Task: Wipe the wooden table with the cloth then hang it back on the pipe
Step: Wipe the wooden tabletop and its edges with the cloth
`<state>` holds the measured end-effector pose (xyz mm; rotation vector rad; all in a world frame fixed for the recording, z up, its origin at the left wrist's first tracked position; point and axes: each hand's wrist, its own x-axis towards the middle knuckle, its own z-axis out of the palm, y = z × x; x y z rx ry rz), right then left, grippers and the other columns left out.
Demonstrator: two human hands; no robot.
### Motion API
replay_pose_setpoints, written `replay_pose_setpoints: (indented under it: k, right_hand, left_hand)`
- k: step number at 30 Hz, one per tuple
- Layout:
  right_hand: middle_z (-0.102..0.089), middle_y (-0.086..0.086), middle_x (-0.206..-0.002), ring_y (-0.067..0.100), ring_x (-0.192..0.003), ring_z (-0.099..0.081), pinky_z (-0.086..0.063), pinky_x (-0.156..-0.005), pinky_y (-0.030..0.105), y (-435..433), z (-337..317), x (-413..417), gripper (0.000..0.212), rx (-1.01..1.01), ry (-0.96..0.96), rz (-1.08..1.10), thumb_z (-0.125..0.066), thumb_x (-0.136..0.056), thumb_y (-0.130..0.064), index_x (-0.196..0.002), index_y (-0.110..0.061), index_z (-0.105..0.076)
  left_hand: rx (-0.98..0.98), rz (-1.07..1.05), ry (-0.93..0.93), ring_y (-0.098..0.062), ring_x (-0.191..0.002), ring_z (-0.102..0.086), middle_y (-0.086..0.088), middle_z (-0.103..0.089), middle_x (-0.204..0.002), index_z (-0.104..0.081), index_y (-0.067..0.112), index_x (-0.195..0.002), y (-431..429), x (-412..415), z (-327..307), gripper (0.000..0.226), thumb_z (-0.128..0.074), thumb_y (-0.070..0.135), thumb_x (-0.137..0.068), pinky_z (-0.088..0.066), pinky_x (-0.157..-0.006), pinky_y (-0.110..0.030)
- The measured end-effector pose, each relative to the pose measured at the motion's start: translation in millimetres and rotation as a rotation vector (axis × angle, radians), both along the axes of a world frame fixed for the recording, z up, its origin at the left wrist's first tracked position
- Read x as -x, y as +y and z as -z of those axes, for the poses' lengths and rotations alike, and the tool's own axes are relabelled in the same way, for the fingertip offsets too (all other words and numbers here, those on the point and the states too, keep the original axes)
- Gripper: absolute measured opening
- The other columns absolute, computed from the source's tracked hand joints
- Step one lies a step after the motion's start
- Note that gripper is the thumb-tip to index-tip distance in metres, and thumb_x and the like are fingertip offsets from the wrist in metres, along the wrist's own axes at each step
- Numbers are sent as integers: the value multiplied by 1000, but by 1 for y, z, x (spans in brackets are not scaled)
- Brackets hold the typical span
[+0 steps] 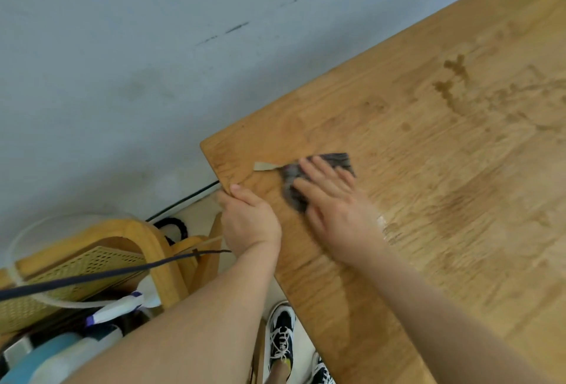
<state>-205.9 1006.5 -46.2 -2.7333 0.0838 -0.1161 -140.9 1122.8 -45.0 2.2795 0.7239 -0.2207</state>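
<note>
The wooden counter (428, 169) fills the frame from about 12 o'clock round to 5 o'clock, its near-left corner close to the picture's centre. Dark damp patches and streaks mark the wood toward 2 o'clock, and a paler wet sheen lies just at 3 o'clock of the right wrist.

The right hand (333, 199) lies palm-down on the counter near that corner, its fingers (318, 169) spread wide and flat, pressing a dark grey cloth (294, 190). The cloth is bunched under the palm and shows beyond the fingertips at 12 o'clock and beside the thumb at 9 o'clock. A pale tag (265, 166) sticks out from the cloth toward 9 o'clock and lies on the wood. The hand and cloth are blurred.

The left hand (248, 221) is at 9 o'clock of the right one, closed on the counter's edge just below the corner, thumb on top of the wood and the other fingers curled out of sight under it.

At 8 o'clock stands a wooden chair (144, 236) with a woven cane back, a dark cord (92, 276) running across it. Below it lies a spray bottle (119, 307) with a white and purple head. At 6 o'clock, black-and-white sneakers (281, 337) stand on the floor beside the counter's edge. A grey wall (122, 46) fills the upper left.
</note>
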Motion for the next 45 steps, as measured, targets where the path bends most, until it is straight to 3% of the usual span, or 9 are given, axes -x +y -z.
replay_pose_setpoints:
  k: [5,10,15,19,24,30,37,41,45]
  right_hand:
    - [-44,4,-150,25,-143,-33,-26,-114,47,-6,-4,-73,49,8,61,312,-33,-86,-23,-129,-19,-57]
    - [-51,-7,-144,16,-142,-32,-15,-115,37,41,-4,-151,44,-76,107,-68,-34,-92,-21,-124,-26,-64]
    - [-54,-4,-142,15,-141,-35,-14,-118,36,39,-4,-130,49,-272,125,-169,-32,-86,-14,-115,-20,-70]
    - [-60,4,-135,24,-135,-45,-27,-113,45,42,-5,-51,47,-191,10,6,-31,-85,-17,-109,-13,-72]
    - [-42,5,-151,24,-144,-32,-25,-116,47,-10,-7,41,46,24,84,23,-37,-90,-20,-132,-16,-56]
    - [-18,3,-162,22,-150,-11,-9,-120,47,-32,-3,-43,55,129,196,494,-28,-99,-42,-150,-23,-32]
    - [-26,-1,-160,18,-149,-17,-20,-118,46,30,-7,87,45,165,187,-87,-36,-101,-36,-144,-25,-44]
    - [-31,1,-157,19,-148,-22,-31,-111,47,9,-9,203,41,239,238,-266,-38,-99,-38,-135,-27,-54]
    - [-31,0,-157,18,-147,-24,-30,-113,47,-3,-10,177,44,186,212,-245,-36,-99,-39,-138,-26,-51]
  left_hand:
    - [-4,-2,-2,-40,-90,-58,-23,-63,-103,-48,3,-111,1,-1,0,39,-22,30,-102,-29,-64,-33]
    - [-8,-1,-10,-39,-85,-59,-21,-64,-96,-48,4,-107,1,-1,2,38,-21,31,-102,-30,-60,-34]
    - [-6,7,-40,-40,-89,-60,-21,-65,-102,-48,7,-119,2,1,7,41,-21,31,-102,-32,-63,-34]
    - [-4,6,-45,-40,-94,-59,-22,-63,-109,-46,7,-123,4,-1,8,41,-20,31,-102,-29,-64,-33]
    - [-24,2,-10,-38,-89,-59,-20,-64,-106,-45,8,-121,2,3,6,43,-17,35,-102,-30,-63,-32]
    - [-128,30,12,-37,-85,-60,-20,-65,-101,-42,7,-122,1,-4,11,42,-16,34,-102,-27,-57,-34]
    - [-122,21,-6,-39,-91,-60,-20,-63,-105,-41,6,-122,1,-3,13,42,-17,34,-101,-32,-62,-36]
    - [-120,36,-13,-35,-84,-60,-16,-64,-99,-42,6,-115,0,1,9,39,-17,33,-102,-32,-60,-35]
    - [-125,74,-85,-34,-95,-59,-16,-61,-111,-44,4,-116,3,3,12,41,-18,32,-101,-35,-64,-36]
